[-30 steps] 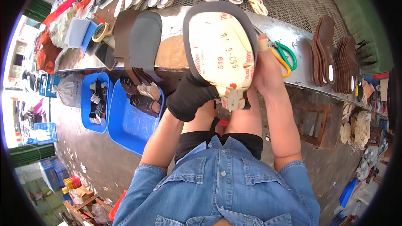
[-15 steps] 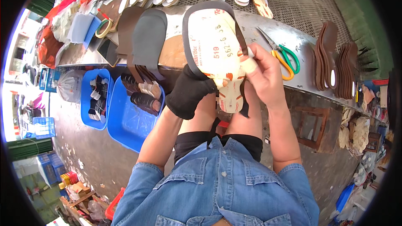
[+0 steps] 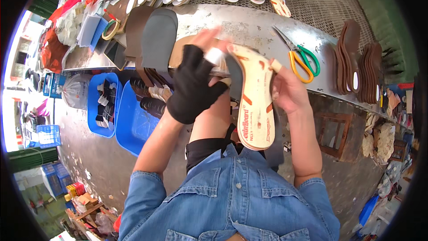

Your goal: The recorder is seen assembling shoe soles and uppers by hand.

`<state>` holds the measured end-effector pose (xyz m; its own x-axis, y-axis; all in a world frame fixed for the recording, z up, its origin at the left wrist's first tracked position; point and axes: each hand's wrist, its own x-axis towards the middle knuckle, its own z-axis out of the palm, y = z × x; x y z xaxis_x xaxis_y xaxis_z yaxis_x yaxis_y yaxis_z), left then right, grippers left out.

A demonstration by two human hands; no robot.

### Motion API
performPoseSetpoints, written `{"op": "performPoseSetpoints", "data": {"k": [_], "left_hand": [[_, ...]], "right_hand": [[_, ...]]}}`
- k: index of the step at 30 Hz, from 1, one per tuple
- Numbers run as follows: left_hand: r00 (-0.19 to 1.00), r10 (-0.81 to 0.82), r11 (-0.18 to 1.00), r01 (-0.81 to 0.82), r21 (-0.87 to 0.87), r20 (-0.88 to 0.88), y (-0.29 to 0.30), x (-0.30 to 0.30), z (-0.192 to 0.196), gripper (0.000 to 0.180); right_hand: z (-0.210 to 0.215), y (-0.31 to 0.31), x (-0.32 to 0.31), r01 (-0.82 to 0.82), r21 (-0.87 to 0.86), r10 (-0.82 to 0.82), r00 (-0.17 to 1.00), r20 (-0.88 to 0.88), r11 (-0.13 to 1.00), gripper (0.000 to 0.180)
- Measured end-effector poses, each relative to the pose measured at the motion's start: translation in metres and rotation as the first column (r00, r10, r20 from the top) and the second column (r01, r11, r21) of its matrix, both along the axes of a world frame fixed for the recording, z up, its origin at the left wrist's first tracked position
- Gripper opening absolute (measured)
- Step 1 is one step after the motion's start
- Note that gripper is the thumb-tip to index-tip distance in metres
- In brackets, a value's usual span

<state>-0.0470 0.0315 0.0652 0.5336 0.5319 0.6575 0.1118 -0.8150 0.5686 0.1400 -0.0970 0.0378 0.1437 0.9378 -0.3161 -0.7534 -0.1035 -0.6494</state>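
The insole board (image 3: 255, 102) had turned edge-on between the hands; gloved left hand (image 3: 192, 82) pinched its top, right hand (image 3: 290, 91) gripped its side. It looked light, stiff.

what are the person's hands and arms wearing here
The left hand wears a black fingerless glove that leaves the fingertips uncovered. The right hand is ungloved. Both forearms are uncovered below blue denim shirt sleeves rolled up near the elbows.

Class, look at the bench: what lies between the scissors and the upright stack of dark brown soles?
In the head view, only bare grey metal benchtop separates the orange-and-green-handled scissors from the dark brown leather soles.
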Motion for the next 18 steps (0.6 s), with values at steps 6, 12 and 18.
{"op": "performPoseSetpoints", "data": {"k": [6,12,18], "left_hand": [[0.927,-0.348,0.882,0.272,-0.385,-0.140,0.005,-0.003,0.010,0.030],[0.967,-0.242,0.570,0.205,-0.796,0.075,0.008,-0.002,-0.020,0.026],[0.941,-0.321,0.455,0.254,-0.853,0.109,-0.008,0.001,-0.019,0.031]], "right_hand": [[-0.024,-0.004,0.007,0.073,-0.121,-0.020,0.919,0.395,0.990,0.033],[0.004,-0.002,-0.052,-0.021,0.072,-0.028,0.788,0.616,0.997,0.053],[-0.001,0.019,-0.052,0.170,0.199,-0.261,0.671,0.694,0.965,0.036]]}}
